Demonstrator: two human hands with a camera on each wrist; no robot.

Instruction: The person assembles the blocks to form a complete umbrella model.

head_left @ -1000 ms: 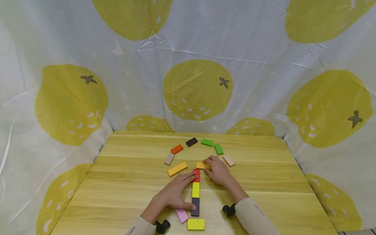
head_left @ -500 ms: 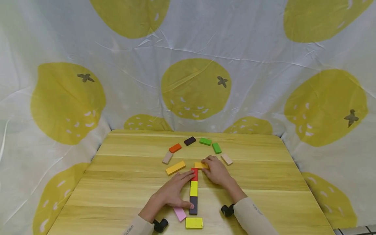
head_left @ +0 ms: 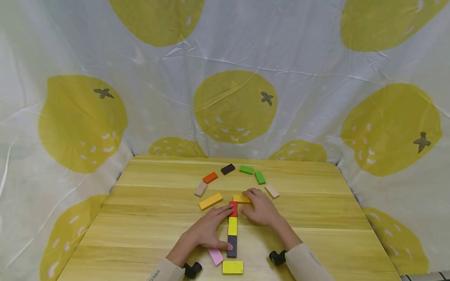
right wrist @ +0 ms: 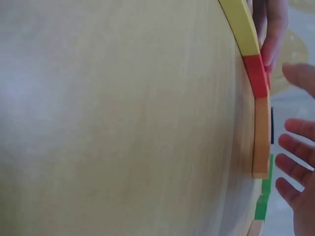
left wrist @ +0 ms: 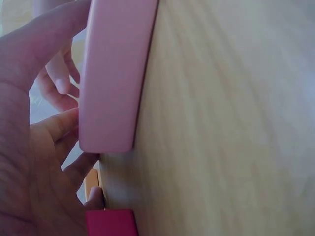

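A straight line of flat wooden blocks runs away from the person: a black block (head_left: 232,250), a yellow block (head_left: 233,226) and a red block (head_left: 233,211). Crosswise at its far end lies an orange block (head_left: 241,199). The left hand (head_left: 207,230) is spread along the line, fingertips at the red block and thumb on the black one. Beneath that hand, a pink block (left wrist: 115,73) looms close in the left wrist view, with a magenta block (left wrist: 112,223) below. The right hand (head_left: 261,207) hovers over the orange block's right end; its fingers (right wrist: 293,147) are parted and grip nothing.
A second orange block (head_left: 211,201) lies slanted at left. Beyond it curve an orange-red block (head_left: 210,178), a dark block (head_left: 227,169), green blocks (head_left: 246,169) and pale blocks (head_left: 272,191). Another yellow block (head_left: 233,267) lies nearest the person. A lemon-print curtain (head_left: 232,47) hangs behind the table.
The right thumb and fingers have come off the orange block, and that hand has drawn slightly back to the right. The left hand keeps its place on the line.
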